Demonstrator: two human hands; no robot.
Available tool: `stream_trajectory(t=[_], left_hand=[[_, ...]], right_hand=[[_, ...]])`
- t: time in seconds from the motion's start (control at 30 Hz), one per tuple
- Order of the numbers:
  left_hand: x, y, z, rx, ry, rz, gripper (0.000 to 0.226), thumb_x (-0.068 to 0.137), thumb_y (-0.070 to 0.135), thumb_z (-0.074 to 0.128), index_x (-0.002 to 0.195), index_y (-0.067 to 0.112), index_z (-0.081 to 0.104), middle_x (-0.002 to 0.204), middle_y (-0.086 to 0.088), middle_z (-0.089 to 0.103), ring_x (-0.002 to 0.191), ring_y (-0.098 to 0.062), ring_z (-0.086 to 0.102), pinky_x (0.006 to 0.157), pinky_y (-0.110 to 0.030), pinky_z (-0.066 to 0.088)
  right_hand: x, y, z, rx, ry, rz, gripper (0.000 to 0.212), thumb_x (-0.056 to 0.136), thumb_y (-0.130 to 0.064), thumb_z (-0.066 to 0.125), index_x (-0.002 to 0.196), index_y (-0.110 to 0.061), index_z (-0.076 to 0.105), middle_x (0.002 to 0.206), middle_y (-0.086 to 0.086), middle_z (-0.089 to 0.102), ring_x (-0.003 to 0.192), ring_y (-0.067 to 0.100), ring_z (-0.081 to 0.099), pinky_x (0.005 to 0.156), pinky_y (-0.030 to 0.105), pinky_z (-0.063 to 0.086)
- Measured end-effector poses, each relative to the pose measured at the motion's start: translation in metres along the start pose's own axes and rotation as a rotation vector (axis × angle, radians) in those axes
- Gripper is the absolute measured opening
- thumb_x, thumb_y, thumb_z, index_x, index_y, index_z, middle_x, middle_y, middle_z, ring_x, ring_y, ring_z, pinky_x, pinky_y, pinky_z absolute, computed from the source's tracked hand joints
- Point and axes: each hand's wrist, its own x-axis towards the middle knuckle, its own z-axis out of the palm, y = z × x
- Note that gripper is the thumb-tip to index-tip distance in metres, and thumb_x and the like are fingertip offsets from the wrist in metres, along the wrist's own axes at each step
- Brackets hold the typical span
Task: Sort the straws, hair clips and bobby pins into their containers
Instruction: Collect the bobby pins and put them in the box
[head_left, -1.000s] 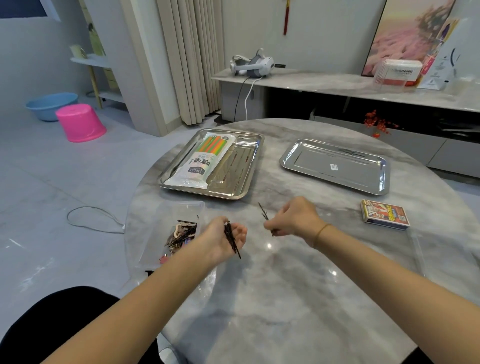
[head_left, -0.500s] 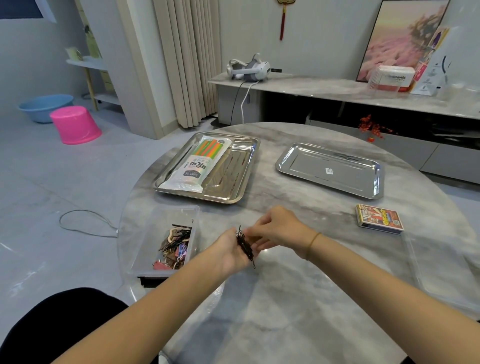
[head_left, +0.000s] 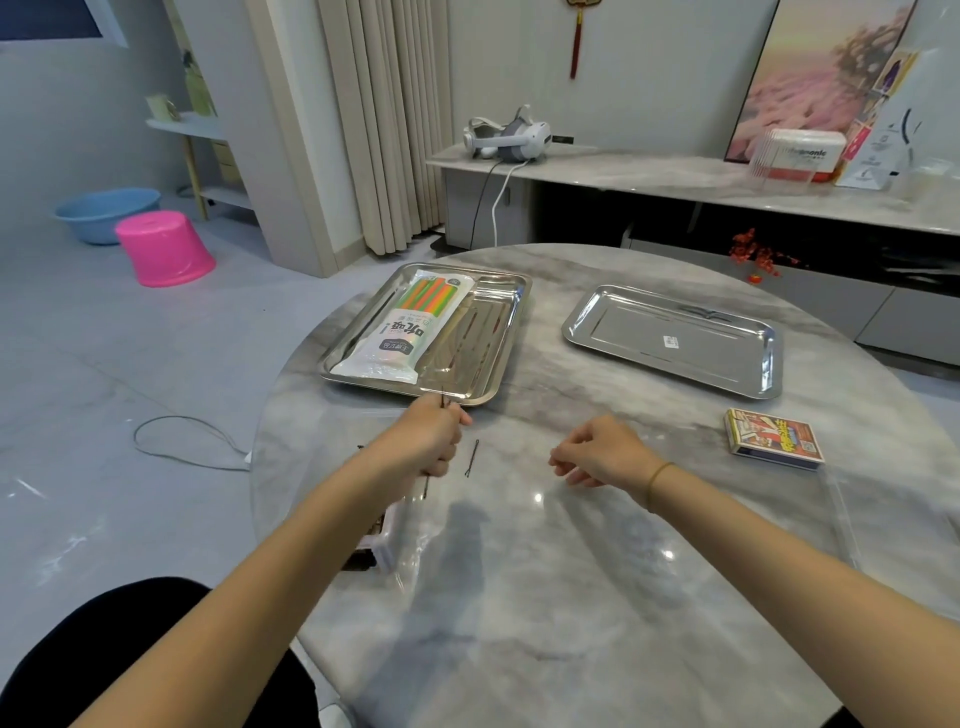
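I see a big round grey marble table (head_left: 571, 597). A shiny metal tray (head_left: 480, 345) on it holds a white pack of bright straws (head_left: 410, 332). The left hand (head_left: 431, 441) squeezes thin black bobby pins (head_left: 443, 401), ends toward the tray. The right hand (head_left: 602, 452) hangs loose, holding nothing. Between them one black pin (head_left: 472, 458) lies on the table, pointing away from me.

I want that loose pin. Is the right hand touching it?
Apart: the head view shows bare table between the right hand and the pin.
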Motion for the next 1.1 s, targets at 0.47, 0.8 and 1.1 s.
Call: stream_trajectory(t=[0.47, 0.8, 1.1], left_hand=[[0.004, -0.009, -0.029, 1.286, 0.419, 0.022, 0.040, 0.093, 0.013, 0.042, 0.131, 0.007, 0.031, 0.129, -0.012, 0.045, 0.117, -0.029, 0.049, 0.080, -0.031, 0.035], [0.023, -0.037, 0.023, 1.196, 0.233, 0.576, 0.024, 0.093, 0.006, 0.047, 0.116, 0.008, 0.042, 0.122, -0.010, 0.040, 0.111, -0.026, 0.042, 0.076, -0.028, 0.035], [0.057, -0.052, 0.043, 1.043, 0.155, 0.349, 0.032, 0.095, 0.012, 0.049, 0.122, -0.001, 0.038, 0.127, -0.020, 0.037, 0.117, -0.033, 0.036, 0.091, -0.033, 0.034]], right_hand=[[0.010, 0.015, 0.008, -0.146, 0.004, 0.003, 0.017, 0.085, -0.014, 0.060, 0.079, -0.004, 0.073, 0.086, 0.017, 0.073, 0.062, 0.018, 0.060, 0.060, 0.030, 0.053], [0.011, 0.018, 0.006, -0.128, -0.030, 0.013, 0.015, 0.084, -0.013, 0.060, 0.073, -0.009, 0.070, 0.075, 0.008, 0.069, 0.060, 0.017, 0.061, 0.058, 0.027, 0.050], [0.013, 0.022, -0.004, -0.125, -0.058, 0.055, 0.016, 0.086, -0.014, 0.058, 0.077, -0.010, 0.070, 0.072, 0.004, 0.068, 0.057, 0.014, 0.062, 0.048, 0.018, 0.045]])
